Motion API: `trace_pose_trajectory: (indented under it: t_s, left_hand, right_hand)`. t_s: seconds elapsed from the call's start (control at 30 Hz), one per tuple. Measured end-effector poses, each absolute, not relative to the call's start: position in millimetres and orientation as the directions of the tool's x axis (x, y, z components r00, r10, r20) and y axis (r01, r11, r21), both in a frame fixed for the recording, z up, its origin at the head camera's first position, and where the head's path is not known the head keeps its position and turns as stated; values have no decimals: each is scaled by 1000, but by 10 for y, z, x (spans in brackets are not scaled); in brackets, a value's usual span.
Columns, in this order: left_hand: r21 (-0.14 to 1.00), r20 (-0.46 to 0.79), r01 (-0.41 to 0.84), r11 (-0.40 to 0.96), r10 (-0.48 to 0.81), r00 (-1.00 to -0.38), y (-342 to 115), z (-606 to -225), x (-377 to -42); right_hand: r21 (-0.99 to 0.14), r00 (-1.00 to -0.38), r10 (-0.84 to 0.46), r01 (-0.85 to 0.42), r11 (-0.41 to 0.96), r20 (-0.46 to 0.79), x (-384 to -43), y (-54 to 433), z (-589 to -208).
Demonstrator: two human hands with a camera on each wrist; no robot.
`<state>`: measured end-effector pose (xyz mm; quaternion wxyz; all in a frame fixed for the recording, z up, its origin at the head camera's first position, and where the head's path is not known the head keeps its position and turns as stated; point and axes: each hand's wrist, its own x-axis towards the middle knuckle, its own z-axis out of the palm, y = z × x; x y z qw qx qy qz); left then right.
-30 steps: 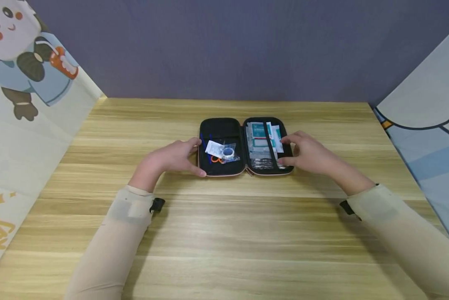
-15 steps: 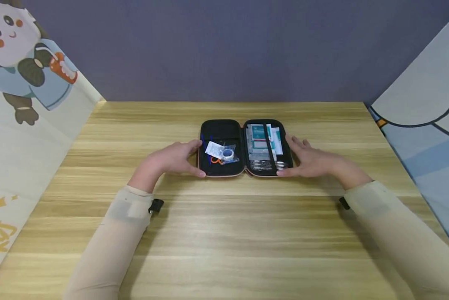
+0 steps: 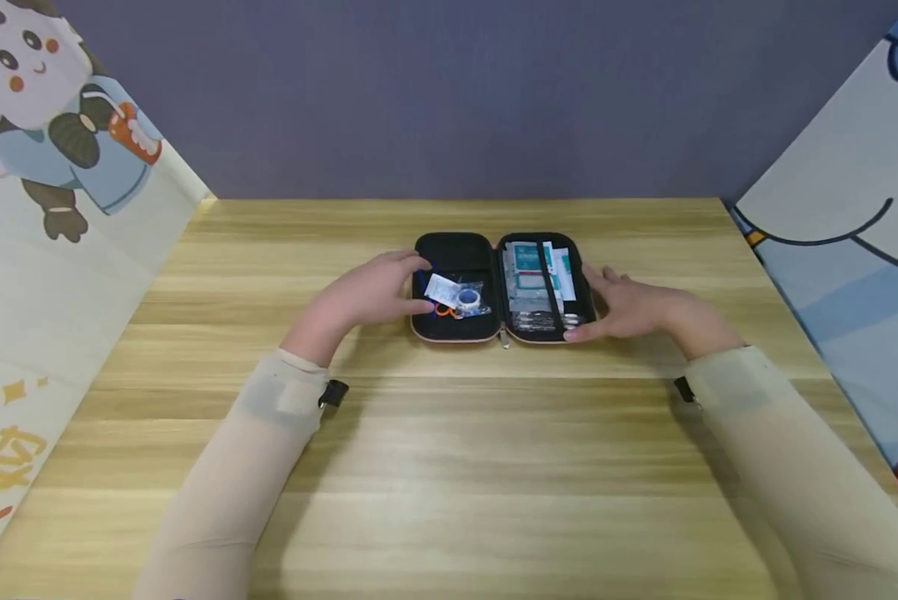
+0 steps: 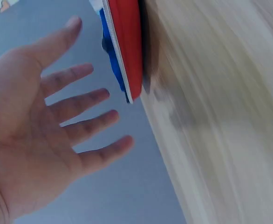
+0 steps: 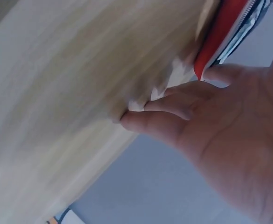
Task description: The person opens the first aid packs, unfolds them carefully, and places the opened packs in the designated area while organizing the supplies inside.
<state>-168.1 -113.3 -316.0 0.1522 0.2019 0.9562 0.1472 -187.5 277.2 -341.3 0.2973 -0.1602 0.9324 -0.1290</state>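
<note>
An unfolded zip case [image 3: 456, 331], black inside and red outside, lies flat on the table. Its left half holds a white packet [image 3: 442, 290], a bagged tape roll [image 3: 468, 298] and orange scissor-like loops [image 3: 444, 310]. Flat packets [image 3: 527, 268] sit under a black strap in the right half. My left hand [image 3: 370, 292] is at the left edge, thumb over the lining; in the left wrist view its fingers are spread, apart from the case. My right hand [image 3: 629, 307] rests at the right edge, thumb touching the front corner, fingertips on the table.
The wooden table [image 3: 479, 467] extends in front of the case. A dark purple-grey panel [image 3: 456, 100] stands behind it. Printed cartoon panels flank the left [image 3: 59, 275] and right [image 3: 831, 208] sides.
My right hand's fingers have gone from over the packets to the case's right edge. My left hand has shifted right and farther over the left half. The case appears slightly farther right.
</note>
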Motion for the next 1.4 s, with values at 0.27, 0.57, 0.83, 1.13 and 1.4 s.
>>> trace_pose_trajectory:
  t_s: [0.27, 0.57, 0.83, 1.13, 1.4]
  left_hand:
    - [239, -206, 455, 858, 502, -840, -757, -3172, -1853]
    - [189, -296, 445, 875, 483, -824, -543, -3357, -1874]
    - [239, -234, 435, 868, 486, -842, -504, -3229, -1956]
    - [150, -271, 487, 861, 509, -817, -390, -3297, -2155]
    - [118, -252, 474, 873, 488, -836, -338, -3309, -2258]
  right_hand:
    - [-391, -775, -384, -193, 900, -502, -2023, 2773, -3457]
    - [-424, -781, -367, -145, 894, -506, -1976, 2696, -3486]
    - [-432, -795, -363, -143, 890, -485, -1938, 2705, -3428]
    - [-451, -790, -364, -125, 883, -493, -1874, 2754, -3458]
    - [-439, -796, -355, -126, 890, -491, -1862, 2781, -3427]
